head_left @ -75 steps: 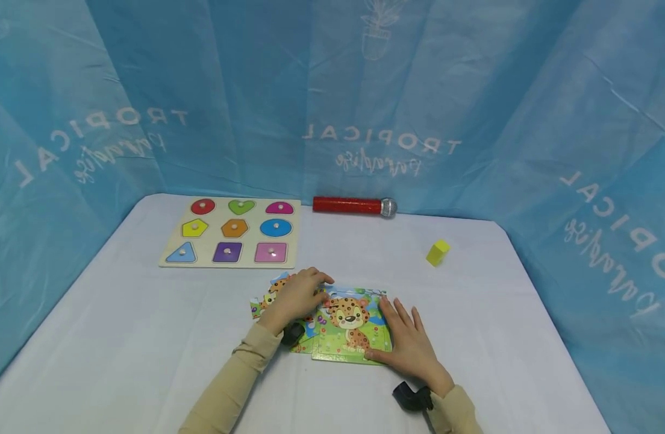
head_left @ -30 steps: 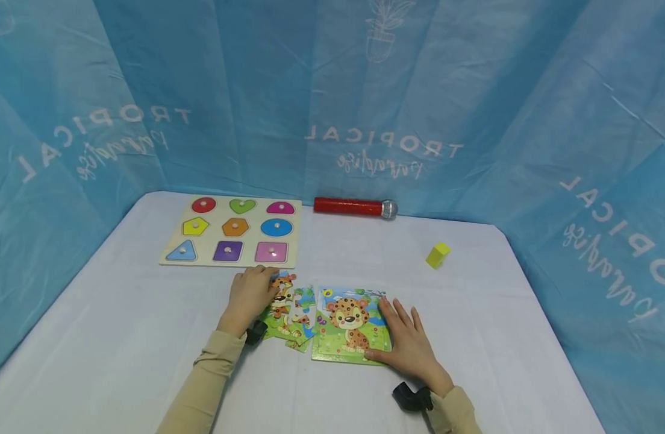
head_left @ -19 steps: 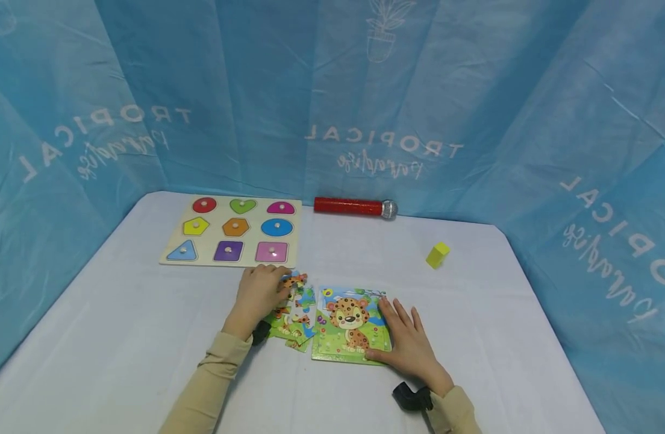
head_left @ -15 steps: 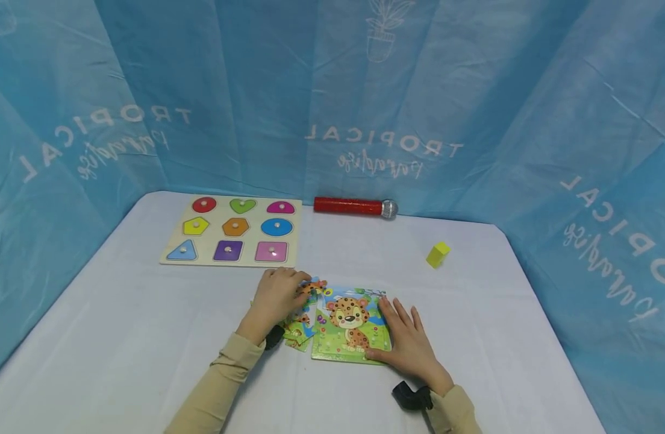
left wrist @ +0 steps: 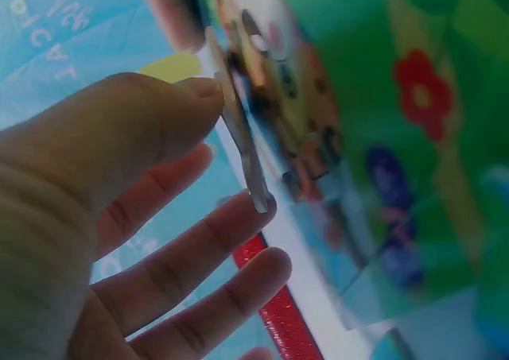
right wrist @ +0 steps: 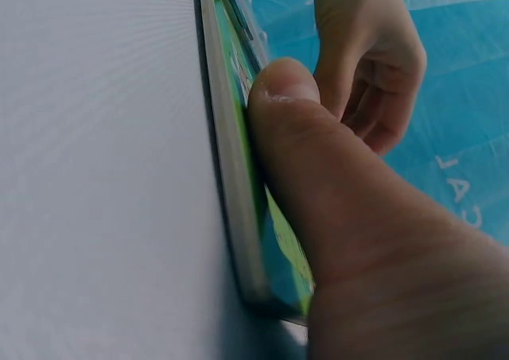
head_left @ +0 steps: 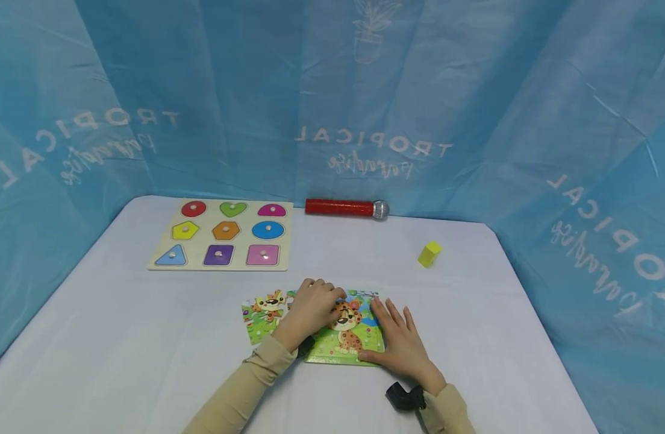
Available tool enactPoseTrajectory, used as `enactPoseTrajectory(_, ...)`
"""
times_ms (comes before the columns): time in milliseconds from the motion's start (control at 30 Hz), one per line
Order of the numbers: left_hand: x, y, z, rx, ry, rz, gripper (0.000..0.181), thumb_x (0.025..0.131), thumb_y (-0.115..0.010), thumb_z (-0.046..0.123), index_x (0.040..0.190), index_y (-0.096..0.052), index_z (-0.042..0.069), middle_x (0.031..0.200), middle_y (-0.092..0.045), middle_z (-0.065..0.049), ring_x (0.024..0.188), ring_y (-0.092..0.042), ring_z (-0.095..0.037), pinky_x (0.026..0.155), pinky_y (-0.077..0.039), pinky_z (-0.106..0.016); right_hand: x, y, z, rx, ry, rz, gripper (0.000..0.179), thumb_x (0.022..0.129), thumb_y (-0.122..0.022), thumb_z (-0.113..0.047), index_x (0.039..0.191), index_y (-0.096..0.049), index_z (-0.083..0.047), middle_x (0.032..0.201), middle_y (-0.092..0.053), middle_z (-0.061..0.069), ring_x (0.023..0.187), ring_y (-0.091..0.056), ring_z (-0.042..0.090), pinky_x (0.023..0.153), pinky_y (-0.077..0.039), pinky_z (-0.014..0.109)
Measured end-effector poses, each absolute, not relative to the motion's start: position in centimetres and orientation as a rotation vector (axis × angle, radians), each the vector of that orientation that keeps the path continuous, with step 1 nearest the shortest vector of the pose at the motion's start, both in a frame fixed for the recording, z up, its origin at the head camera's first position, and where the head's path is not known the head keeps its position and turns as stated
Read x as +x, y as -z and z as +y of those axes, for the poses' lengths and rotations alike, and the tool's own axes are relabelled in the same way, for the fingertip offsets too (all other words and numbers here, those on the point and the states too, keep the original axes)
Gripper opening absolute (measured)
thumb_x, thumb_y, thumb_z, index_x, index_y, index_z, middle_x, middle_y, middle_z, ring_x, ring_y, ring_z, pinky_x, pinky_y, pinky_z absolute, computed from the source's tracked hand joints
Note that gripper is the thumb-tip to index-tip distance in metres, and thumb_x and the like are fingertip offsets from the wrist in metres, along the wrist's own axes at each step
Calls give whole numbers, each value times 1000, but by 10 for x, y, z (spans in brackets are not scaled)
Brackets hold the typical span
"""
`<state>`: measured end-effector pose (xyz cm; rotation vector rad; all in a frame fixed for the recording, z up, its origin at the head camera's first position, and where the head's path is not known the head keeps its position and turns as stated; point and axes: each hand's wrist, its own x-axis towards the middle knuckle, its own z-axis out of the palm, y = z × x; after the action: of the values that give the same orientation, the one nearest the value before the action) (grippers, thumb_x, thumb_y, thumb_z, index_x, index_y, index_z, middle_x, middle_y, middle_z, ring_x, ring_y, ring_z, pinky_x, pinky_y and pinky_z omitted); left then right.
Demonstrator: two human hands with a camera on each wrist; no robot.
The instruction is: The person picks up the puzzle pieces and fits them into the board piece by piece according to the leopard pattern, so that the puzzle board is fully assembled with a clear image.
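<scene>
In the left wrist view, my left hand pinches a thin puzzle piece, seen edge-on, between thumb and fingers. That hand is over the upper left of a jigsaw board with a spotted leopard cub picture, and it hides part of the board. My right hand rests on the board's right edge, fingers straight and thumb near the lower right corner. Left of the board lie several loose puzzle pieces, partly covered by my left hand and forearm.
Behind, to the left, lies a wooden shape board with coloured knobbed shapes. A red microphone lies by the back edge of the white table. A small yellow block stands at the back right. Blue curtains surround the table.
My left hand has moved from over the loose pieces rightward onto the board, carrying a puzzle piece. My right hand stays at the board's right edge. The head view has shifted slightly.
</scene>
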<state>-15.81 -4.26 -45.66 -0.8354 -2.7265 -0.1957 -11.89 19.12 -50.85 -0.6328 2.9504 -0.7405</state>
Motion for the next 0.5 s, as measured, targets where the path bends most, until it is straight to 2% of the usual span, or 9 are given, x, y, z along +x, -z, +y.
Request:
enactPoseTrajectory(100, -157, 459, -44, -816, 188, -2736, 21, 86, -73, 27, 106, -71, 22, 95, -71, 1, 85, -64, -18, 85, -52, -39, -118, 509, 189, -632, 749, 2948, 108, 72, -73, -62, 154, -25, -12, 160, -26, 9, 149, -19, 33, 120, -3, 57)
enactPoseTrajectory(233, -147, 454, -46, -811, 188, -2820, 32, 86, -72, 35, 114, -68, 19, 112, -69, -3, 102, -65, -21, 92, -51, -43, -118, 509, 187, -645, 736, 2940, 107, 73, -72, -62, 155, -24, -12, 161, -25, 9, 150, -18, 32, 120, -3, 57)
enactPoseTrajectory(367, -129, 448, -42, -925, 198, -2931, 45, 87, -70, 41, 123, -64, 15, 128, -63, -7, 119, -60, -25, 102, -46, -51, -119, 509, 188, -645, 719, 2945, 107, 73, -71, -62, 155, -24, -12, 161, -25, 8, 150, -18, 32, 120, -3, 57)
enactPoseTrajectory(500, -115, 447, -36, -985, 166, -2973, 51, 87, -68, 46, 127, -61, 15, 137, -57, -9, 128, -53, -29, 106, -43, -53, -119, 510, 189, -646, 725, 2960, 106, 73, -72, -61, 154, -25, -11, 160, -27, 9, 149, -21, 33, 119, -4, 58)
